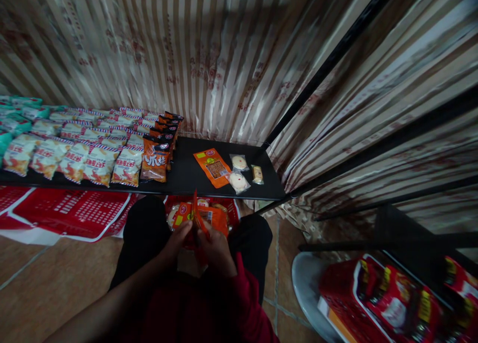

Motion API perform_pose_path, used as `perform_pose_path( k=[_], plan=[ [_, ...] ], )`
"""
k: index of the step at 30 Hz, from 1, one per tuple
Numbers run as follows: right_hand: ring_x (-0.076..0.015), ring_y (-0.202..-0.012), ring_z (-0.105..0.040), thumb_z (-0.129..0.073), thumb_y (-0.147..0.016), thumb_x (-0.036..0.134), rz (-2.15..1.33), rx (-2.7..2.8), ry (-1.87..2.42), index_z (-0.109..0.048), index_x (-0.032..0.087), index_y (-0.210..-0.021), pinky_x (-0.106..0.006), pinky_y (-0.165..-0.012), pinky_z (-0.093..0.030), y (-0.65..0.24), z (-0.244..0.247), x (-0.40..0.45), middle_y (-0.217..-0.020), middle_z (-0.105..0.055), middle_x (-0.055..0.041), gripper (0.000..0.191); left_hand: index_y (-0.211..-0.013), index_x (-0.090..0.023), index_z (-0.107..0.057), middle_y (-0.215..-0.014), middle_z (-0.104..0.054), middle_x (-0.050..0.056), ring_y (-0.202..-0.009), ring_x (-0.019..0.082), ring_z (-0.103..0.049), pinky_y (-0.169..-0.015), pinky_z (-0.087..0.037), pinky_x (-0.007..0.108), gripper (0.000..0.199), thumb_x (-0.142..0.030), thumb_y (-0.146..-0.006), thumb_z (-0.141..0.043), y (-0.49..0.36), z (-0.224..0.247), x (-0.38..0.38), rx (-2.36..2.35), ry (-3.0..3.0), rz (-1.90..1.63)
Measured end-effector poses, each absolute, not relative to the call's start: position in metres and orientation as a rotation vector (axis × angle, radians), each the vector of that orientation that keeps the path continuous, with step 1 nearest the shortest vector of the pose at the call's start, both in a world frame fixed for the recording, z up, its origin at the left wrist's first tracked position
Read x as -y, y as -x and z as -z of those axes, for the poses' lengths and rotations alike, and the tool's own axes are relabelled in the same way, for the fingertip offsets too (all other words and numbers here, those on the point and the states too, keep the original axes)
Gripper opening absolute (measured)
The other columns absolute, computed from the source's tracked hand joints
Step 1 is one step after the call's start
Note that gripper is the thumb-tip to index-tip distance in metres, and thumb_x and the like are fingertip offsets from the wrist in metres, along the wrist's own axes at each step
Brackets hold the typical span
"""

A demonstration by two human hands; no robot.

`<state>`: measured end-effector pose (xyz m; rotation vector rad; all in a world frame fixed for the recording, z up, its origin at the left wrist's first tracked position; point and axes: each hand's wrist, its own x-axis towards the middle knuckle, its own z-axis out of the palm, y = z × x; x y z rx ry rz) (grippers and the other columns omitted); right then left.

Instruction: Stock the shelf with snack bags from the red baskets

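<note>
My left hand [182, 234] and my right hand [216, 247] meet in front of my lap. Both are closed on an orange snack packet [195, 208], which stands edge-on between them. Below and beyond them a basket between my knees holds more orange packets [218, 218] and some round pale pastries [172, 216], partly hidden by my hands. On the black shelf [182, 159] ahead lies a flat orange snack packet [212, 168]. Beside it are two round wrapped pastries [238, 181] and a small yellowish wrapped snack [257, 174].
Rows of white snack bags [99, 165] and brown-orange bags [154, 160] fill the shelf's left part, with green packs [17, 123] farther left. A red basket [74, 211] sits below. Black metal posts [317, 84] and a red basket of packets [339, 288] are at right. A striped curtain [209, 59] hangs behind.
</note>
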<state>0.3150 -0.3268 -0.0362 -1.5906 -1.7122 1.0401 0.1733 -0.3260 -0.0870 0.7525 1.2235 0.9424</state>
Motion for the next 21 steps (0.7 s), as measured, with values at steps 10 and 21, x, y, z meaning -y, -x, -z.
perform_pose_path(
  k=[10,21],
  plan=[
    [-0.0233,-0.103,-0.062,-0.042,-0.089,0.021,-0.736,2.068,1.537,-0.061,0.019,-0.122,-0.036,-0.093,-0.046,-0.3,0.019,0.338,-0.112,-0.068,-0.0107,0.037,-0.102,-0.016,-0.062,-0.102,-0.068,0.008,-0.102,0.024,-0.062,-0.085,-0.051,0.032,0.054,-0.063,-0.076,-0.053,-0.177,0.056,0.331,-1.091,-0.694,-0.958],
    [-0.0244,-0.1,-0.06,-0.046,-0.09,0.019,-0.58,2.256,1.547,-0.062,0.02,-0.116,-0.035,-0.087,-0.046,-0.285,0.015,0.351,-0.112,-0.066,-0.0112,0.03,-0.088,-0.014,-0.063,-0.084,-0.069,0.006,-0.087,0.023,-0.065,-0.081,-0.05,0.033,0.046,-0.055,-0.068,-0.063,-0.181,0.066,0.33,-1.089,-0.556,-1.0]
  ],
)
